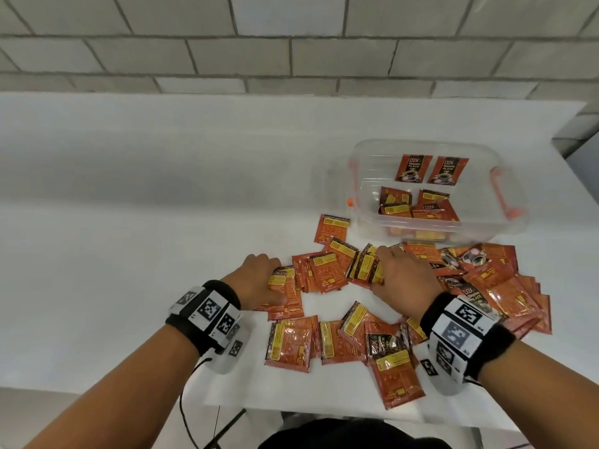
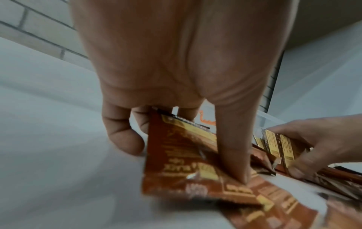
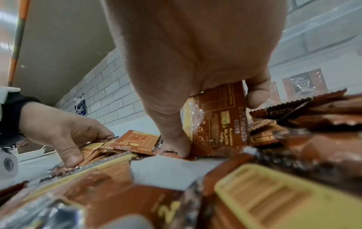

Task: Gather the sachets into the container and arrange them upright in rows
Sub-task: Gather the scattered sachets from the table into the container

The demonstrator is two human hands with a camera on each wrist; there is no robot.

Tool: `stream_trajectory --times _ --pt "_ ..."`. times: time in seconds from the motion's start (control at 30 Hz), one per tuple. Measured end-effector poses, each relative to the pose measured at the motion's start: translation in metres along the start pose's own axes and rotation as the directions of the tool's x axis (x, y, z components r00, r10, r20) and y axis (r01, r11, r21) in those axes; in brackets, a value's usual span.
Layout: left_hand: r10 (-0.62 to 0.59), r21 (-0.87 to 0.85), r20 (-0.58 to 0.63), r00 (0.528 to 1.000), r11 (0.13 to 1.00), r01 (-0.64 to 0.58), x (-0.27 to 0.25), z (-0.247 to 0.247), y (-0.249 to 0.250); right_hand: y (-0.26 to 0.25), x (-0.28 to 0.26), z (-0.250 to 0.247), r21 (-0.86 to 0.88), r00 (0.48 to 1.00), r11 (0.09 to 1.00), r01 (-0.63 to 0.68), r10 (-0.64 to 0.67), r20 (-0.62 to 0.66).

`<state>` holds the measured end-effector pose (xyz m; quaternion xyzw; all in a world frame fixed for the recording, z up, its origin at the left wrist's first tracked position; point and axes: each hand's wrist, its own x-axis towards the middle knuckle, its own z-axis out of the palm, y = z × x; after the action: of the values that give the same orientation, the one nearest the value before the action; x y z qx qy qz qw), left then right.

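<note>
Left grip point(image 1: 259, 280) pinches one sachet point(image 2: 176, 155) lying on the surface point(image 1: 129, 205). Right grip point(image 1: 403, 277) clasps an upright bundle of sachets point(image 1: 366, 268). The container point(image 1: 366, 189) sits at 1 o'clock, holding several sachets.

Left hand point(image 2: 176, 69) over white table point(image 2: 49, 139); thumb point(image 2: 233, 155) presses sachet point(image 2: 176, 162), fingers point(image 2: 121, 133) curled behind its top edge; right hand point(image 2: 321, 142) pinches upright sachet bundle point(image 2: 278, 148); image blurred.
</note>
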<state>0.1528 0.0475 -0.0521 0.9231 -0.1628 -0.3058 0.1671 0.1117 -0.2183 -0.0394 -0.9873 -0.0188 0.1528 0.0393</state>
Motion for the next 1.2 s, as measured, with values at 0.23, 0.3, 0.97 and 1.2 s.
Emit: stream_trajectory --times 0.23,0.3,0.97,1.2 --pt "-0.001 -0.081 -0.019 1.0 0.997 -0.001 0.002 -0.017 0.0 0.001 -0.004 -0.004 0.102 1.0 0.995 0.004 -0.002 -0.025" --pt "-0.028 -0.096 -0.097 0.995 0.995 0.019 0.002 -0.035 -0.005 0.003 -0.01 -0.01 0.194 0.999 0.981 0.02 -0.014 -0.033" --pt "0.002 -0.244 -0.254 0.967 0.968 -0.066 0.139 -0.099 0.219 0.112 0.033 -0.1 0.601 0.884 0.77 -0.216 0.415 -0.214" --pt "-0.006 -0.277 -0.263 0.965 0.958 -0.069 0.134 -0.088 0.216 0.116 0.031 -0.086 0.599 0.897 0.773 -0.21 0.396 -0.198"
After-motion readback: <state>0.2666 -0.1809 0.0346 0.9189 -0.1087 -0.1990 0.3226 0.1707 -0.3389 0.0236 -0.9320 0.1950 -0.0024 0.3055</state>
